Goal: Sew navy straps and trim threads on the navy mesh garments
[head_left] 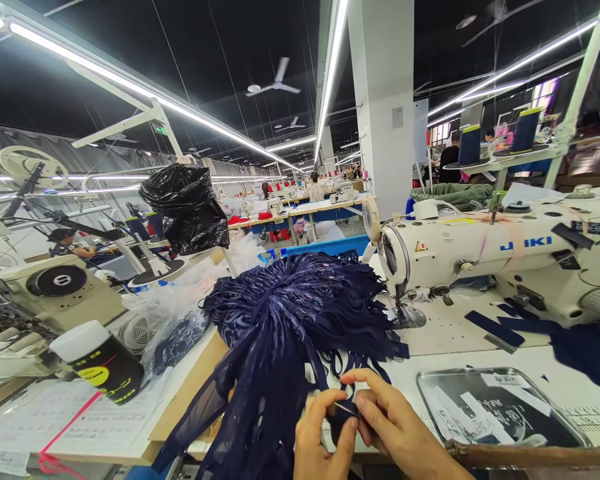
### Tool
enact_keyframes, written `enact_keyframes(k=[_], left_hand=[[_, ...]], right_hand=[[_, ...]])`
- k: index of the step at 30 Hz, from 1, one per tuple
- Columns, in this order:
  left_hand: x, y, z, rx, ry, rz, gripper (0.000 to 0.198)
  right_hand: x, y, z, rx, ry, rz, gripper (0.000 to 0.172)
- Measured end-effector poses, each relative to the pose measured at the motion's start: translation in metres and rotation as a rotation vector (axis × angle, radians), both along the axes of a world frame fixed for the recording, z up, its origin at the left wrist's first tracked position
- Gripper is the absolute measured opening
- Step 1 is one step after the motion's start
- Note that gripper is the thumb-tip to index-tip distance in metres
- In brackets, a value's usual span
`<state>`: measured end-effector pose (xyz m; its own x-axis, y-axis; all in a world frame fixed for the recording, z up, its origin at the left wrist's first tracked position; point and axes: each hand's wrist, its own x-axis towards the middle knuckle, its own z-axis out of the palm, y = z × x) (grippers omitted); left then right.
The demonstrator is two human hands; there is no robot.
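Note:
My left hand [325,437] and my right hand [387,417] meet at the front edge of the sewing table. Between their pinched fingers is the end of a navy fabric strip [344,420], with a thin pale line across it. Just beyond the hands lies a large bundle of navy fabric strips [290,300], gathered at its middle. Its long sheer ends hang over the table's front edge. The sewing machine [460,247] stands to the right of the bundle, its needle and presser foot [405,313] apart from my hands.
A metal tray [500,407] with white labels lies at right, near navy fabric scraps [495,327]. A black container with a white lid [100,363] stands on printed sheets [95,427] at left. A black plastic bag [187,207] covers something behind. Other people work farther back.

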<state>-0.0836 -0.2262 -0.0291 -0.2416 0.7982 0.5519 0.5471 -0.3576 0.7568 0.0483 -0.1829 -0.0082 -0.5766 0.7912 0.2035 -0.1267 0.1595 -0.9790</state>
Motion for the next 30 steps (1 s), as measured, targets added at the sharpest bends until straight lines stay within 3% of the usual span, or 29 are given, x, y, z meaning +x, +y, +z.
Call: enact_keyframes(k=[3, 6, 10, 14, 18, 21, 23, 24, 27, 30], left_hand=[[0.0, 0.002, 0.009, 0.055, 0.159, -0.029, 0.004], [0.003, 0.006, 0.011, 0.066, 0.236, -0.044, 0.008], [0.008, 0.01, 0.007, 0.06, 0.201, -0.06, 0.008], [0.01, 0.01, 0.012, 0.089, 0.327, -0.078, 0.013], [0.005, 0.008, 0.026, 0.071, 0.431, -0.123, 0.017], [-0.013, 0.003, 0.033, -0.038, 0.355, -0.167, 0.015], [-0.03, 0.0, 0.033, -0.15, 0.204, -0.137, 0.013], [-0.037, -0.001, 0.032, -0.203, 0.115, -0.126, 0.013], [-0.047, -0.003, 0.026, -0.286, -0.113, -0.123, 0.013], [-0.041, -0.003, 0.019, -0.263, -0.199, -0.081, 0.018]], right_hand=[[-0.001, 0.001, -0.001, -0.104, -0.008, 0.073, 0.054], [-0.001, 0.002, -0.001, -0.214, 0.024, 0.091, 0.051], [0.0, 0.003, 0.002, -0.25, 0.09, 0.055, 0.049], [-0.004, 0.001, -0.003, -0.311, 0.129, 0.077, 0.05], [-0.004, 0.0, -0.006, -0.378, 0.193, 0.035, 0.046], [0.014, 0.008, 0.003, -0.467, 0.377, -0.132, 0.039], [0.03, 0.016, 0.01, -0.406, 0.554, -0.364, 0.034], [0.036, 0.018, 0.013, -0.361, 0.582, -0.415, 0.029], [0.036, 0.016, 0.014, -0.238, 0.356, -0.246, 0.032], [0.016, 0.009, 0.007, 0.068, 0.06, -0.198, 0.032]])
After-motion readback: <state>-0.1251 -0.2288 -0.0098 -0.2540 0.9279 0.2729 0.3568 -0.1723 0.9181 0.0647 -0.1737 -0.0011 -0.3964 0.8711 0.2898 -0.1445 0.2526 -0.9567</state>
